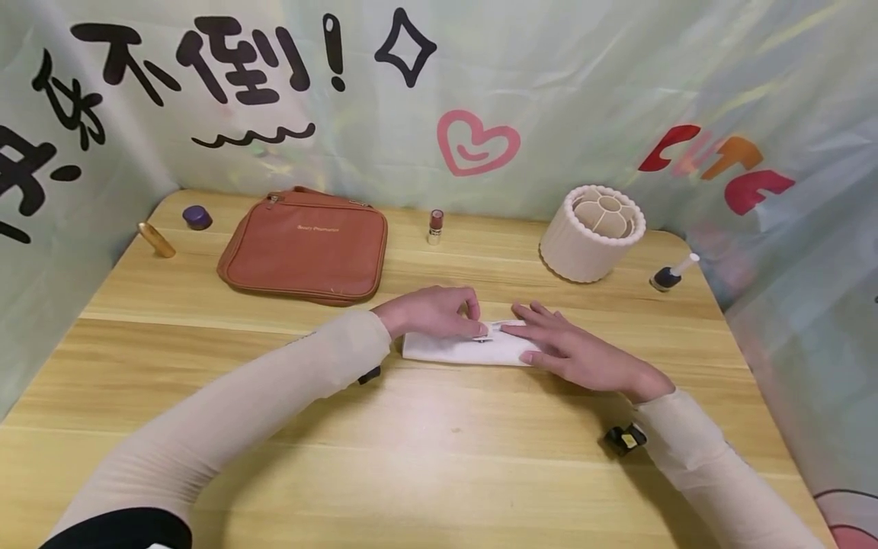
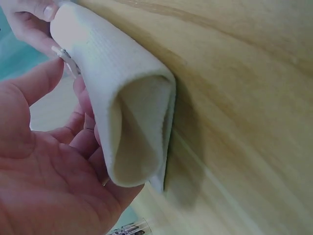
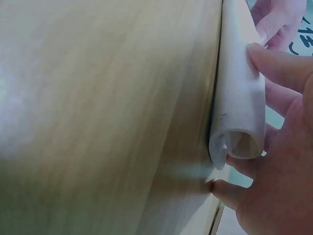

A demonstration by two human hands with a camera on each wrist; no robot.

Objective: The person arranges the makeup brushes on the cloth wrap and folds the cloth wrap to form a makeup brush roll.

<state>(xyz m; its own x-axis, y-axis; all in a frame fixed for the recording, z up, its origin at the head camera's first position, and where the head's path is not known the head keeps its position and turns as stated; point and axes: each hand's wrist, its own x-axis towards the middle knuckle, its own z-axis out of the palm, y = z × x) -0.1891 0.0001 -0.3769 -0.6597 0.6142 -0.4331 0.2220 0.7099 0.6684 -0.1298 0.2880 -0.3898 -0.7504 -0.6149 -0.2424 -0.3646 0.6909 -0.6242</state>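
A white rolled-up piece of thick fabric (image 1: 446, 349) lies on the table between both hands; in the left wrist view its end shows as an open loop. My left hand (image 1: 439, 311) is at its upper side, thumb and forefinger pinching a small pale clasp with a metal part (image 2: 66, 59). My right hand (image 1: 583, 352) rests on the right half of the roll with fairly straight fingers. Its thumb (image 3: 266, 58) touches the fabric in the right wrist view, while the other fingertips are partly hidden behind the roll.
Behind the hands stand a brown zipped cosmetic bag (image 1: 309, 248), a lipstick (image 1: 435, 227) and a cream fluted cylindrical holder (image 1: 576, 244). A dark nail polish bottle (image 1: 665, 278) is at the right edge. A purple-lidded jar (image 1: 197, 217) and a gold tube (image 1: 157, 240) stand far left.
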